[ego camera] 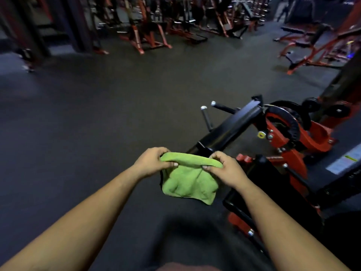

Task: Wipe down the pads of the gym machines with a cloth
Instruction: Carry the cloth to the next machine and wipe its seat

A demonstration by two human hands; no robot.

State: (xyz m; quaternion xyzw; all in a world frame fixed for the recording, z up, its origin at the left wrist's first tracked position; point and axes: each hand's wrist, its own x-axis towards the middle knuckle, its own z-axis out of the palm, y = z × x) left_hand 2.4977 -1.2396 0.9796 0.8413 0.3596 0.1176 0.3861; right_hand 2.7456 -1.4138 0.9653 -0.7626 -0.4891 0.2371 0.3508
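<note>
Hands hold a green cloth (190, 180) stretched in the air above a dark gym floor (97, 124): the left hand (151, 163) and right hand (224, 169) each pinch its folded top edge between thumb and curled fingers. A red-and-black machine (283, 137) stands just beyond, to the right.

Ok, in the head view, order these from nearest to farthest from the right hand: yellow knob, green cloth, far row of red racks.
1. green cloth: pinched by the right hand itself.
2. yellow knob: on the red-and-black machine, up and right of it.
3. far row of red racks: across the floor, at the frame's top.
</note>
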